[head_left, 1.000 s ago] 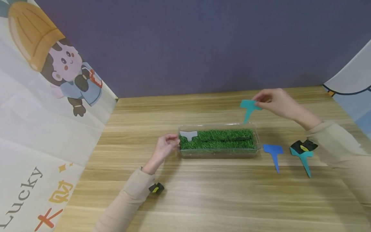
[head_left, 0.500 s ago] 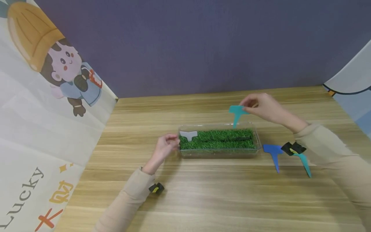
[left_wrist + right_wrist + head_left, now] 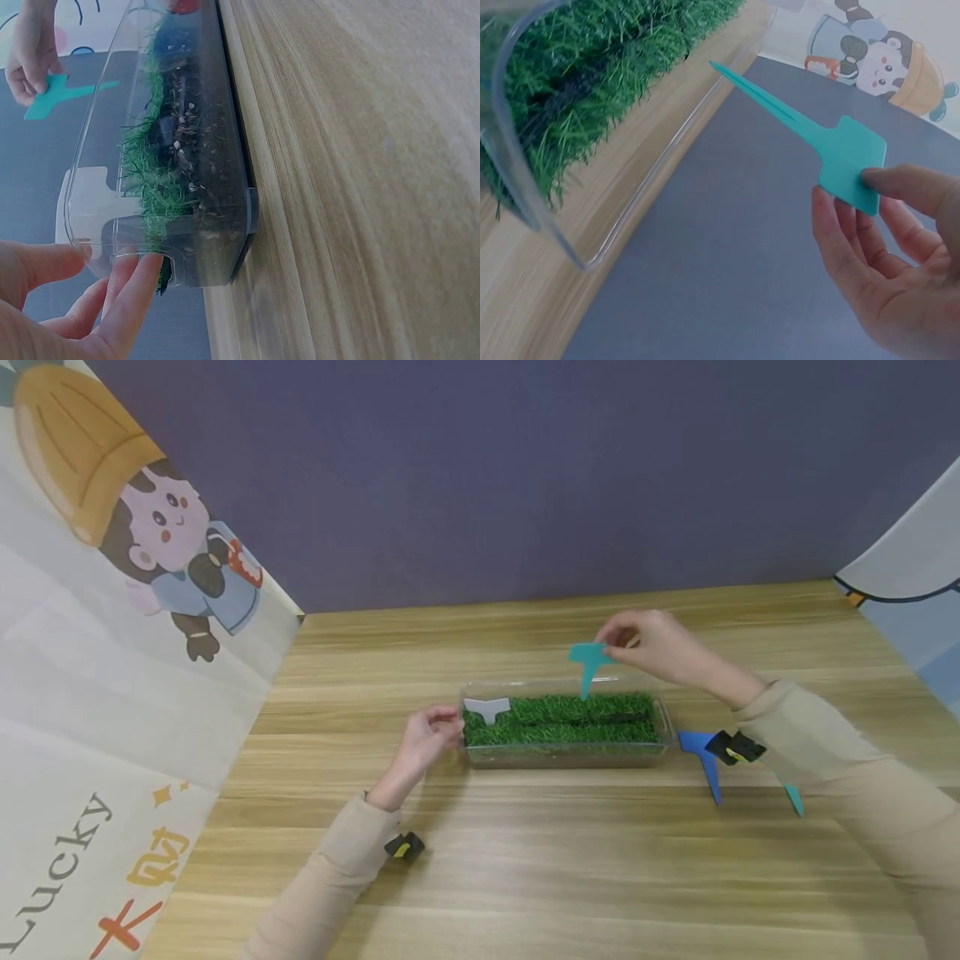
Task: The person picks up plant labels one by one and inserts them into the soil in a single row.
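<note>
A clear plastic box (image 3: 570, 757) with green artificial grass (image 3: 555, 732) over dark, pebbly fill stands mid-table. My left hand (image 3: 425, 739) holds its left end; in the left wrist view the bent fingers (image 3: 131, 300) are at the end wall. A white T-shaped plant label (image 3: 487, 710) stands upright in the grass near that end. My right hand (image 3: 660, 647) pinches a teal T-shaped plant label (image 3: 588, 658) by its wide head, thumb on one face in the right wrist view. The label's point hangs over the box's far side, apart from the grass.
On the table (image 3: 570, 868), right of the box, lie a blue plant label (image 3: 705, 764) and another teal label (image 3: 793, 799), mostly hidden by the right sleeve (image 3: 817, 735). A dark wall (image 3: 525, 485) rises behind, and a printed cloth (image 3: 90, 693) hangs at the left.
My right hand has moved left and slightly down, carrying the teal plant label over the box's far side. Its sleeve now covers more of the lying teal label. My left hand stays put.
</note>
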The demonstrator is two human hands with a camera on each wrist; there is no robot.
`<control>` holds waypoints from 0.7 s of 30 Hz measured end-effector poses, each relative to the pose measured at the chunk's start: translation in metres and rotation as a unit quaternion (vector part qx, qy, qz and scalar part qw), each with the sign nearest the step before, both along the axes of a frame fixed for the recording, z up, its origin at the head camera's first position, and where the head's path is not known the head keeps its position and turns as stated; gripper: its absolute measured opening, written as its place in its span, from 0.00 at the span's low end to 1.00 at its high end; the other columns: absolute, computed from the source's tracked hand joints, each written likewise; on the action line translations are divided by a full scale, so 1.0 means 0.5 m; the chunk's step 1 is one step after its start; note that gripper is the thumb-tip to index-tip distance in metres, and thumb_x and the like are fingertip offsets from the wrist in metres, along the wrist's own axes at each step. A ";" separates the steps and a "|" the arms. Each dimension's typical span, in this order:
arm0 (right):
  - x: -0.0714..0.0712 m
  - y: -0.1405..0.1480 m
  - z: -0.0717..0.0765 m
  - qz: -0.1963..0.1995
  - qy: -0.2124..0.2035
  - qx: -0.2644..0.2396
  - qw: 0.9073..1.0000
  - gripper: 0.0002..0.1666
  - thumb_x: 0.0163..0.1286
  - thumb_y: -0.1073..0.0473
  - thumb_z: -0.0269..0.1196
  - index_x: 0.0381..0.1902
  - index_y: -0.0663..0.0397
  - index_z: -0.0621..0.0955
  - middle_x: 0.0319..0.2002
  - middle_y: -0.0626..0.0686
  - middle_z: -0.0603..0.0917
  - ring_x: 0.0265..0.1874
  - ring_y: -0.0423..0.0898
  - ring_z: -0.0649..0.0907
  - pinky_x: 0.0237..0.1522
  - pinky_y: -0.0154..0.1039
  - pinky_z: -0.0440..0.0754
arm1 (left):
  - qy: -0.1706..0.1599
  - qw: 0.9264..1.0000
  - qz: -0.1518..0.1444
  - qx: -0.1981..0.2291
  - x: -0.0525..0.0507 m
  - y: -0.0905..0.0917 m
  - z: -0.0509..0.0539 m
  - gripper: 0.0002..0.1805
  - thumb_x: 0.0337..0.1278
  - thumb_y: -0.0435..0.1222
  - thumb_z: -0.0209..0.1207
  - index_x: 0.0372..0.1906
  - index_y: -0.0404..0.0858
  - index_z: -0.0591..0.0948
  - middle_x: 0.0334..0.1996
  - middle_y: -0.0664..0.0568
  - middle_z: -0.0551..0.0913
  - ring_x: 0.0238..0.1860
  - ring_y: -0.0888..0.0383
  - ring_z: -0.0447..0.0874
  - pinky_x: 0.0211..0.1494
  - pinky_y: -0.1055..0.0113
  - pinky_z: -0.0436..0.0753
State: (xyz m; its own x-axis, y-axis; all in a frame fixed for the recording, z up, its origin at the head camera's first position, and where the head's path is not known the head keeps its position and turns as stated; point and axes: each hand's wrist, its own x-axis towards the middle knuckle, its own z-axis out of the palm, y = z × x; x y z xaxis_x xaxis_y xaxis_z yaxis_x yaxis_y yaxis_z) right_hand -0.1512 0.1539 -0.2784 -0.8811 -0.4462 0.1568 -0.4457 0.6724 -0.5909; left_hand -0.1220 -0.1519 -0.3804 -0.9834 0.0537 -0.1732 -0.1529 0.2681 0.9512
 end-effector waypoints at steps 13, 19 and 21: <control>0.000 -0.043 -0.009 0.016 -0.010 -0.008 1.000 0.08 0.57 0.69 0.59 0.36 0.66 0.78 0.30 0.55 0.80 0.31 0.48 0.78 0.37 0.40 0.81 | -0.003 1.000 0.002 0.000 0.000 0.000 0.003 0.17 0.52 0.26 0.53 0.49 0.26 0.71 0.42 0.37 0.75 0.39 0.47 0.78 0.43 0.65 0.82; 0.000 -0.062 -0.019 0.025 -0.004 -0.008 1.000 0.07 0.56 0.70 0.59 0.35 0.65 0.78 0.28 0.54 0.80 0.30 0.47 0.78 0.36 0.39 0.81 | -0.004 1.000 0.001 -0.001 0.000 -0.001 0.005 0.17 0.53 0.26 0.53 0.50 0.26 0.71 0.42 0.37 0.75 0.38 0.48 0.78 0.43 0.64 0.82; 0.001 -0.068 -0.021 0.028 -0.006 -0.012 1.000 0.07 0.56 0.70 0.59 0.35 0.66 0.78 0.28 0.54 0.80 0.30 0.46 0.77 0.36 0.39 0.81 | -0.002 1.000 0.001 0.001 0.001 -0.001 0.004 0.17 0.53 0.26 0.53 0.49 0.25 0.71 0.42 0.37 0.75 0.38 0.47 0.78 0.43 0.64 0.82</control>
State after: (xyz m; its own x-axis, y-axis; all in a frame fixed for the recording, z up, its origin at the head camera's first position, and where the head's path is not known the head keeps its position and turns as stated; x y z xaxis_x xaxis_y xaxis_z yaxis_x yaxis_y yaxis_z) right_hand -0.1506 0.1197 -0.2891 -0.8568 -0.4908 0.1578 -0.4749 0.6324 -0.6120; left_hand -0.1217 -0.1524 -0.3784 -0.9828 0.0525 -0.1768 -0.1568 0.2668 0.9509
